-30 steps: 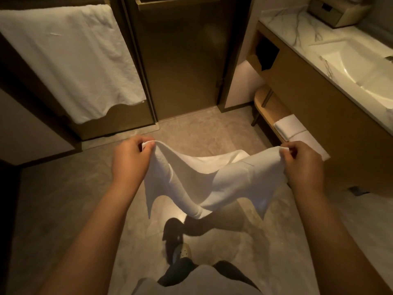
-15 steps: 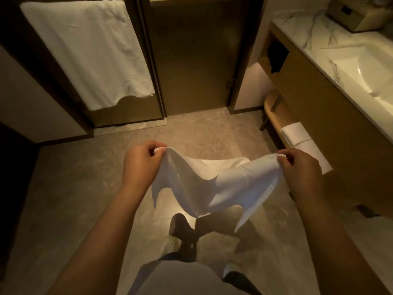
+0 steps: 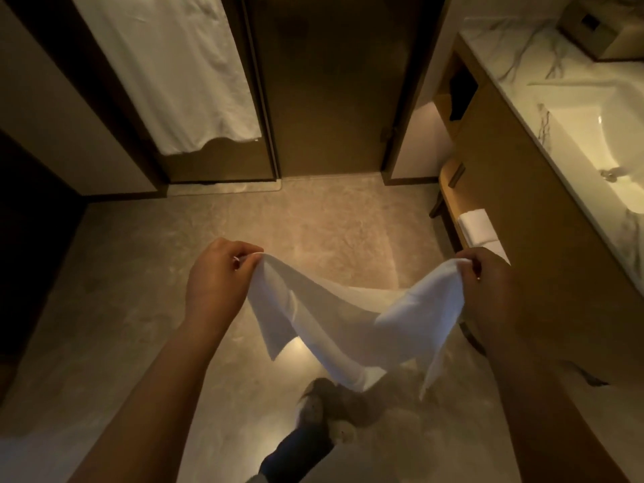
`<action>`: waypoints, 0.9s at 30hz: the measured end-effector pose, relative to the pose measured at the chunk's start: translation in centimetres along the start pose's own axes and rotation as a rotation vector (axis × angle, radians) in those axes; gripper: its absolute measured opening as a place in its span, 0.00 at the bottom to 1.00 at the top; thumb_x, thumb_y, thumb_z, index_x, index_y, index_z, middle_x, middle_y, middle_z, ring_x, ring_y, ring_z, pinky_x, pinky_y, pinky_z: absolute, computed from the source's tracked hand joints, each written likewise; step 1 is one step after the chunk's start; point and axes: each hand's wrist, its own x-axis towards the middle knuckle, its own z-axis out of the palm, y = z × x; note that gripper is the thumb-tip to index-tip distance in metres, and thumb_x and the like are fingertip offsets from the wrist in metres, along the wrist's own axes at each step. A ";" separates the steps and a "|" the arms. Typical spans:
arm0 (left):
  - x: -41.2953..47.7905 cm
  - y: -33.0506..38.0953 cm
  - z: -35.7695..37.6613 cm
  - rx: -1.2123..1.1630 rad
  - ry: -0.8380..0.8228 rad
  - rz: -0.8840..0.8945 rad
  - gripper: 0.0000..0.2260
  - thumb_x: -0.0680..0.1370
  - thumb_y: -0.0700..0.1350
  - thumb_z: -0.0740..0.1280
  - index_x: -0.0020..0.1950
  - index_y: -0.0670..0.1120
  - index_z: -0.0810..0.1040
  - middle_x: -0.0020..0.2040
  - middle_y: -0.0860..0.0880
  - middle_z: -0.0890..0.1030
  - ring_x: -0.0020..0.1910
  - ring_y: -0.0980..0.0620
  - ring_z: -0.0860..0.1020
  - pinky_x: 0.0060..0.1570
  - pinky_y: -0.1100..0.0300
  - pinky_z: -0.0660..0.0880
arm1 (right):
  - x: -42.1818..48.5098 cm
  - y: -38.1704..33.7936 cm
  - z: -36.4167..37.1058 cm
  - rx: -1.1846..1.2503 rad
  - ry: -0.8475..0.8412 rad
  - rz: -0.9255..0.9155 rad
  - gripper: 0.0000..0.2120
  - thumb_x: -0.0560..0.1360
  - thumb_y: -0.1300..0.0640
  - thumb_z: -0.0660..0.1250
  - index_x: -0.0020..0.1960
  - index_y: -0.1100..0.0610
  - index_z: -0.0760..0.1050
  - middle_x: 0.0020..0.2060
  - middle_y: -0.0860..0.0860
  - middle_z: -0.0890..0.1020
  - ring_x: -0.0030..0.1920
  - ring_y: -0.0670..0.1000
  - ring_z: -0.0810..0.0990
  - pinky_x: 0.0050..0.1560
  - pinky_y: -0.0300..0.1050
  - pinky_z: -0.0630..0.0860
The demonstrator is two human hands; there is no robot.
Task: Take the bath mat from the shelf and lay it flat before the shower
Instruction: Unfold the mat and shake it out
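Observation:
A white bath mat [image 3: 345, 318] hangs slack in the air between my hands, above the stone floor. My left hand [image 3: 217, 278] pinches its left corner. My right hand [image 3: 488, 294] grips its right corner. The middle of the mat sags down toward my foot [image 3: 313, 406]. The low wooden shelf [image 3: 449, 190] under the vanity lies at the right, just beyond my right hand. A glass shower door [image 3: 327, 85] stands shut straight ahead at the far end of the floor.
A folded white towel [image 3: 475, 226] lies on the shelf. A large white towel [image 3: 167, 68] hangs on the door panel at the left. The marble vanity with a sink [image 3: 592, 134] runs along the right. A tissue box [image 3: 599, 26] sits on its far end.
My hands have moved further apart, drawing the mat wider and lower. The view has shifted forward, toward the shower door, and my foot has stepped ahead.

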 end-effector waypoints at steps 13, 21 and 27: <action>4.4 0.4 1.5 -0.123 -0.035 -0.110 0.07 0.76 0.48 0.67 0.52 0.52 0.83 0.45 0.55 0.82 0.43 0.59 0.78 0.42 0.59 0.77 | 6.6 -3.0 3.2 -0.084 0.008 -0.080 0.10 0.78 0.53 0.58 0.54 0.54 0.75 0.45 0.53 0.80 0.44 0.52 0.77 0.42 0.45 0.71; 10.5 5.6 5.1 -0.162 0.021 -0.165 0.05 0.76 0.47 0.67 0.49 0.53 0.82 0.44 0.55 0.81 0.44 0.57 0.78 0.42 0.58 0.77 | 15.3 -0.5 3.1 -0.044 0.025 -0.116 0.07 0.79 0.53 0.59 0.53 0.52 0.75 0.45 0.50 0.80 0.42 0.49 0.76 0.37 0.42 0.71; 15.0 10.5 9.3 -0.156 0.144 -0.229 0.05 0.76 0.48 0.67 0.50 0.54 0.80 0.44 0.54 0.79 0.43 0.57 0.76 0.38 0.62 0.73 | 23.1 2.0 2.1 -0.025 -0.029 -0.168 0.07 0.79 0.55 0.60 0.51 0.53 0.76 0.43 0.50 0.79 0.41 0.50 0.77 0.38 0.44 0.75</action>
